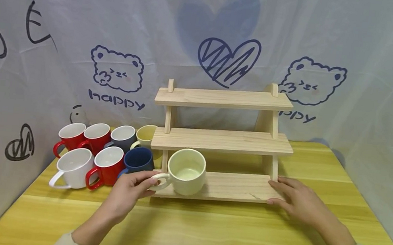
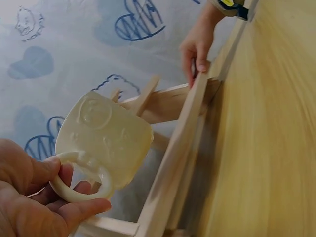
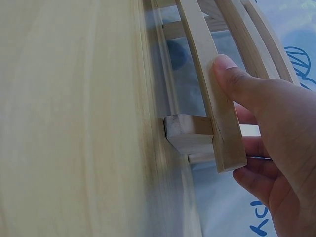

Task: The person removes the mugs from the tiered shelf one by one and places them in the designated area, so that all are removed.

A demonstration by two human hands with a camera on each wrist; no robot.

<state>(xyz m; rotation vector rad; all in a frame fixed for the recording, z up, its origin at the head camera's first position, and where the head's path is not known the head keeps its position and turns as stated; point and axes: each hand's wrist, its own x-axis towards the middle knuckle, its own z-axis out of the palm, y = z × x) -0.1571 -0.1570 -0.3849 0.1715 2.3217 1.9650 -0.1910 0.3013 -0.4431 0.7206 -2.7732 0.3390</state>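
My left hand pinches the handle of a cream mug between thumb and fingers. The mug is upright, over the left part of the bottom tier of a three-tier wooden display shelf. Whether its base touches the board cannot be told. A raised pattern shows on the mug in the left wrist view. At the other end, my right hand grips the bottom board's right end. In the right wrist view its thumb lies on the front edge of the board, with fingers curled behind.
Left of the shelf stand several mugs: red ones such as this red mug, a wide white mug, a blue mug, a grey mug and a yellow mug. A printed curtain hangs behind the wooden table.
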